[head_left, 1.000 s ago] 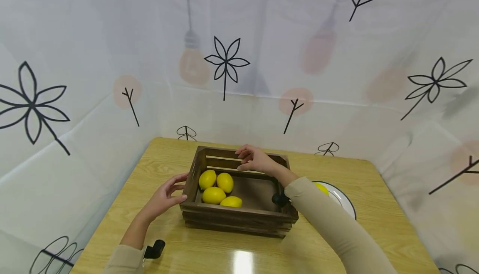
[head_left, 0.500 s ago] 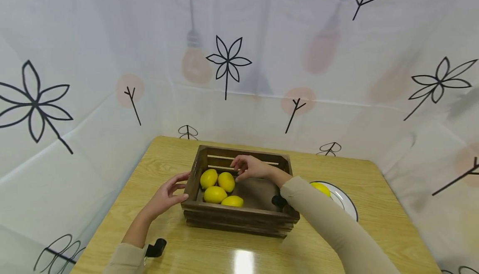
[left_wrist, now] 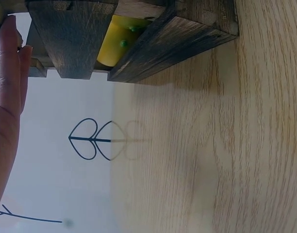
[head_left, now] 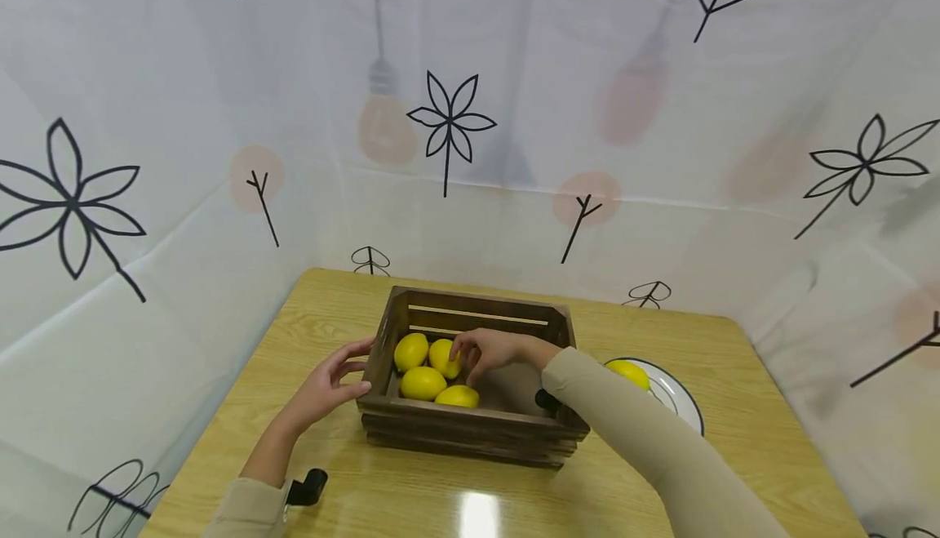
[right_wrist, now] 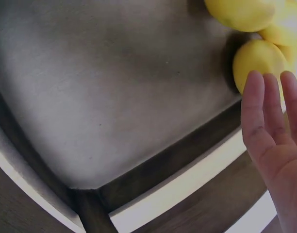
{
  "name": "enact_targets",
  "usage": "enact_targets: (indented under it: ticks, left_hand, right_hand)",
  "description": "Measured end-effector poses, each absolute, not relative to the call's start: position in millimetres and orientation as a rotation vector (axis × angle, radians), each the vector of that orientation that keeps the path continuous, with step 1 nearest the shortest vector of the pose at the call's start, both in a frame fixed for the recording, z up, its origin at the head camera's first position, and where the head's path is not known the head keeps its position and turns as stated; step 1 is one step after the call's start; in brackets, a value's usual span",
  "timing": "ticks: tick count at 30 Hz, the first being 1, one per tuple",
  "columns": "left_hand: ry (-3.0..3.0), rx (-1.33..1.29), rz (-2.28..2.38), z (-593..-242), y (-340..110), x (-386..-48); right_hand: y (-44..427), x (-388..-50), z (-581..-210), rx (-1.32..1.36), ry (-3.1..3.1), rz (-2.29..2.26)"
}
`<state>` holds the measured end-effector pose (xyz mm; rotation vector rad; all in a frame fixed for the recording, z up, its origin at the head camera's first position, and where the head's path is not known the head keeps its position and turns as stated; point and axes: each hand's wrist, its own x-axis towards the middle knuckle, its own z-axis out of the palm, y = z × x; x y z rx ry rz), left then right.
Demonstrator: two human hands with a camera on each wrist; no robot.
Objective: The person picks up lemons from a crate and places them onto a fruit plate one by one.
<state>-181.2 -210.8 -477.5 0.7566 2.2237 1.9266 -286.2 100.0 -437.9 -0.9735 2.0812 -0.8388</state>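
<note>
Inside a dark wooden crate [head_left: 470, 436], several yellow lemons [head_left: 422, 384] lie grouped at the left end. My right hand [head_left: 499, 350] is down in the crate, its fingers over the back right lemon [head_left: 443, 356] of the group. In the right wrist view the fingers [right_wrist: 254, 97] are extended in front of that lemon [right_wrist: 257, 60], and no grip is seen; whether they touch it I cannot tell. My left hand [head_left: 330, 379] rests against the crate's left end, thumb near the front corner. The left wrist view shows its fingers [left_wrist: 8, 73] lying straight along the slats.
To the right of the crate, a white plate [head_left: 683, 402] with a dark rim holds a yellow lemon [head_left: 629, 373], partly hidden by the right sleeve [head_left: 646, 440]. Everything stands on a light wooden table [head_left: 367, 497], with a patterned cloth [head_left: 499, 220] behind and at the sides.
The right hand has come down and slightly left from above the crate's back to the back right lemon. The left hand stays at the crate's left end.
</note>
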Motion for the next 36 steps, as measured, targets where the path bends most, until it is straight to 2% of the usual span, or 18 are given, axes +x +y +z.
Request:
enact_targets:
  ticks: [9, 18, 36]
  left_hand:
    - [2.210, 0.761, 1.937, -476.6, -210.3, -181.3]
    - [2.211, 0.747, 1.926, -474.1, -211.2, -180.5]
    - [2.215, 0.727, 1.919, -472.9, -211.6, -180.4]
  right_hand:
    - [94.9, -282.8, -444.7, -0.892, 2.086, -0.712]
    - [88.7, -281.4, -452.5, -1.018, 2.000, -0.565]
    - [81.5, -273.2, -456.8, -0.975, 2.153, -0.431]
